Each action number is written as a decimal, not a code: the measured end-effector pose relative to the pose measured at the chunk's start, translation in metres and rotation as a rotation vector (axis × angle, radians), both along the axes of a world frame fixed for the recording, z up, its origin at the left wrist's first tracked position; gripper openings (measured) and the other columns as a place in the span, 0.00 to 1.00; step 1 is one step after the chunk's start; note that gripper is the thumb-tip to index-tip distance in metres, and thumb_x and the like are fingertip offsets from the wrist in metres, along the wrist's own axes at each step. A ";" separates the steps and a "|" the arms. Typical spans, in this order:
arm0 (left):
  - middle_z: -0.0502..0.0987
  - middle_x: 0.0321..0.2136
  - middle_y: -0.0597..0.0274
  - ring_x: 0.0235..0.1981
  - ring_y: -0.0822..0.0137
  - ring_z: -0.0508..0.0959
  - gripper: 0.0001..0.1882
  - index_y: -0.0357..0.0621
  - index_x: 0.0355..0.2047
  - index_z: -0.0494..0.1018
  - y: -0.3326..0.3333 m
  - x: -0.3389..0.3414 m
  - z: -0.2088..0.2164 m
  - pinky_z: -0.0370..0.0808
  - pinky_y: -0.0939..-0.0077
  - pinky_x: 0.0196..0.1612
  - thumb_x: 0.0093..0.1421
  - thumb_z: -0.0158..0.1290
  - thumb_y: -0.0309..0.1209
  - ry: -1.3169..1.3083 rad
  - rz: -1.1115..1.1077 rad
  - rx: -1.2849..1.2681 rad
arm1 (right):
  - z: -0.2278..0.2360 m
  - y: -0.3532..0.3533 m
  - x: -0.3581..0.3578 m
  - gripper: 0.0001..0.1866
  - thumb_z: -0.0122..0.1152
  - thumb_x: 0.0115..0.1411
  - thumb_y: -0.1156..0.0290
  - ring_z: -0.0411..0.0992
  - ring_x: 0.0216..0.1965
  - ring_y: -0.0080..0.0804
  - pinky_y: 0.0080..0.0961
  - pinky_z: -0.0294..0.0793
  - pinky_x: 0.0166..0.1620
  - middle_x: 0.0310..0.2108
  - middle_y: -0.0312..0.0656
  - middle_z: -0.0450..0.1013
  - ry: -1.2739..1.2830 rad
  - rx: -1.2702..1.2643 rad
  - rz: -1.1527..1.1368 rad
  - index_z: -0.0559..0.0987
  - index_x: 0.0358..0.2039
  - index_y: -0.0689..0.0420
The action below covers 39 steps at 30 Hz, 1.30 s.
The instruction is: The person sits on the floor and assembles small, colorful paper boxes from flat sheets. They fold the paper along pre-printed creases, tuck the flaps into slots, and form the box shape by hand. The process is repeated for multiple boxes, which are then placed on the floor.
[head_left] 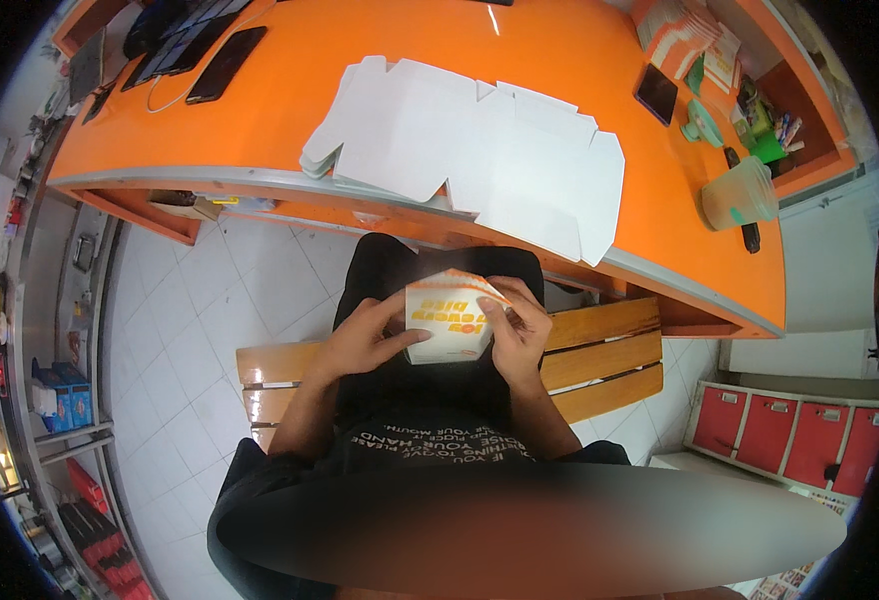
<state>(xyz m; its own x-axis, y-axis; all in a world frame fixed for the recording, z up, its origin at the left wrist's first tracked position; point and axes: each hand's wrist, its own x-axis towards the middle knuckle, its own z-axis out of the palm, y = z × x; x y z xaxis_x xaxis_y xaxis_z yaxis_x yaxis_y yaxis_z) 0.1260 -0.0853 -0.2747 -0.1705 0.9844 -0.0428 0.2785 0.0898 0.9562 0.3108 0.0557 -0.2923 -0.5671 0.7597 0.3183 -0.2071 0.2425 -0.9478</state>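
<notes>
Above my lap I hold a small white cardboard food box (pixel 448 318) with orange and yellow print and an orange edge along its far side. My left hand (pixel 372 338) grips its left side, with the thumb lying across the printed face. On the right side my right hand (pixel 518 328) is closed on it, thumb on the front near the upper right corner. Fingers behind the box are hidden. A stack of flat white die-cut cardboard blanks (pixel 470 150) lies beyond my hands on the orange table, reaching over its near edge.
The orange table (pixel 260 120) carries dark phones (pixel 228 65) at the far left, another phone (pixel 657 95) and a translucent plastic container (pixel 738 193) at the right. Printed cartons (pixel 685 40) fill the far right corner. A slatted wooden bench (pixel 600 345) is beneath me; red drawers (pixel 765 430) stand lower right.
</notes>
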 end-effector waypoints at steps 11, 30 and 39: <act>0.62 0.65 0.41 0.47 0.57 0.79 0.17 0.40 0.41 0.84 -0.018 -0.008 0.006 0.78 0.64 0.50 0.50 0.58 0.16 -0.162 -0.100 0.430 | 0.019 0.006 -0.002 0.20 0.65 0.53 0.81 0.78 0.40 0.31 0.27 0.75 0.42 0.45 0.50 0.78 -0.056 0.226 0.237 0.78 0.49 0.63; 0.65 0.62 0.49 0.62 0.52 0.69 0.58 0.50 0.70 0.48 -0.060 -0.103 0.023 0.71 0.56 0.60 0.46 0.74 0.40 -0.269 0.512 0.555 | 0.038 -0.040 -0.058 0.46 0.80 0.48 0.65 0.68 0.56 0.51 0.43 0.70 0.58 0.57 0.58 0.65 0.168 0.409 0.271 0.61 0.63 0.54; 0.69 0.61 0.52 0.56 0.64 0.74 0.36 0.46 0.70 0.58 0.045 -0.307 0.128 0.66 0.74 0.62 0.63 0.57 0.32 0.178 0.274 -0.018 | 0.098 0.006 -0.017 0.18 0.75 0.48 0.70 0.70 0.54 0.51 0.45 0.72 0.52 0.54 0.50 0.70 -0.091 1.041 -0.306 0.83 0.42 0.54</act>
<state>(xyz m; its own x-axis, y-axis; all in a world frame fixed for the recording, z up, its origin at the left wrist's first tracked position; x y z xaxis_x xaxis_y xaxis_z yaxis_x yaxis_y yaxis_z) -0.1807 -0.0406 -0.1466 -0.4356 0.9001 -0.0057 0.4044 0.2014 0.8921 0.2939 0.0616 -0.1942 -0.4537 0.2548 0.8540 0.0597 0.9648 -0.2562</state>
